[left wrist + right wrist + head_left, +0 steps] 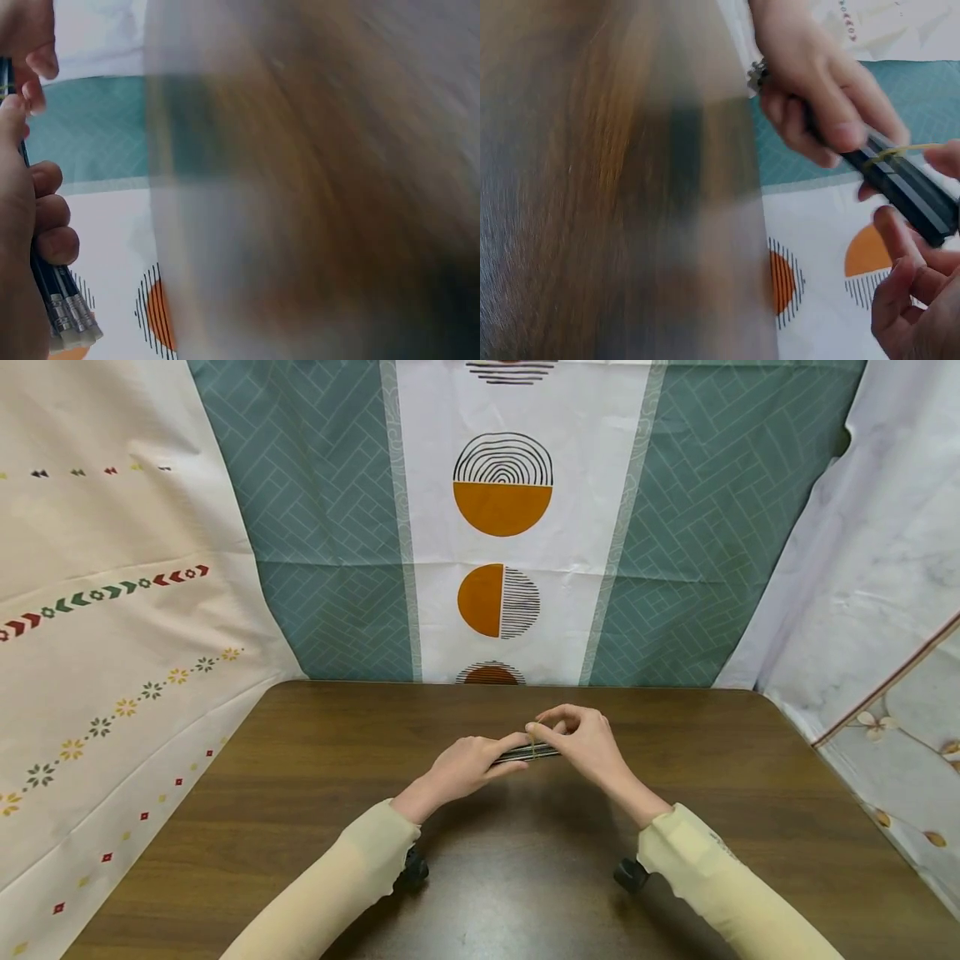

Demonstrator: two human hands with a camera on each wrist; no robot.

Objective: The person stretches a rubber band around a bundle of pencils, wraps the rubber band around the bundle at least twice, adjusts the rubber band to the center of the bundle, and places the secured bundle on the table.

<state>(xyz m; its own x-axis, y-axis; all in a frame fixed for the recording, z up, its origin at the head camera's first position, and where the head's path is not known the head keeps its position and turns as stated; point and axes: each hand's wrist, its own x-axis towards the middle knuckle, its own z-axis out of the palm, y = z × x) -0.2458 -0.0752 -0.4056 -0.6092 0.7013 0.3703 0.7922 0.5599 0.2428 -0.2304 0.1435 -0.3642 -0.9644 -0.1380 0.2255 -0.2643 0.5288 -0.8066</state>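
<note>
A bundle of paintbrushes (513, 755) with dark handles is held above the table by my left hand (463, 767), its fingers curled round it. The pale bristles and silver ferrules (71, 309) stick out past the little-finger side in the left wrist view. A thin yellow rubber band (891, 154) loops round the handles near their far ends. My right hand (588, 748) pinches part of this band between thumb and fingertip, drawing it away from the handles. Its other fingers are bent beneath the handle ends in the right wrist view.
The brown wooden table (300, 827) extends below both arms. A patterned green and white cloth (330, 527) hangs behind its far edge, with pale cloths at left and right. Small black devices (632, 875) hang under the wrists.
</note>
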